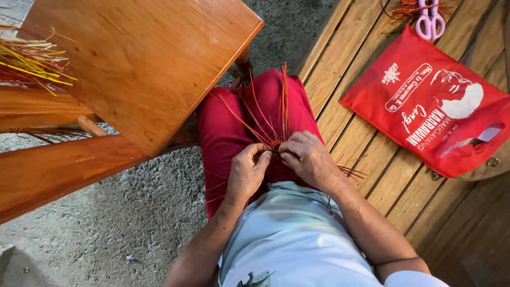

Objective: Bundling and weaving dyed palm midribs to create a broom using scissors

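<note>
Grip: left hand [245,172] and right hand [308,158] both pinched shut on woven knot of red straw strips [274,142], held over lap in red trousers [228,133]. Loose strip ends fan upward, toward knees. Risk: thin strips may kink or slip from fingertips, loosening weave. Room: wooden table edge [159,151] near left; bench slats [366,159] at right carry red bag [435,106] and pink scissors [430,18], well apart.

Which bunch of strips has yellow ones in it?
The bunch on the wooden table, far left. The strips in the hands are all red.
</note>
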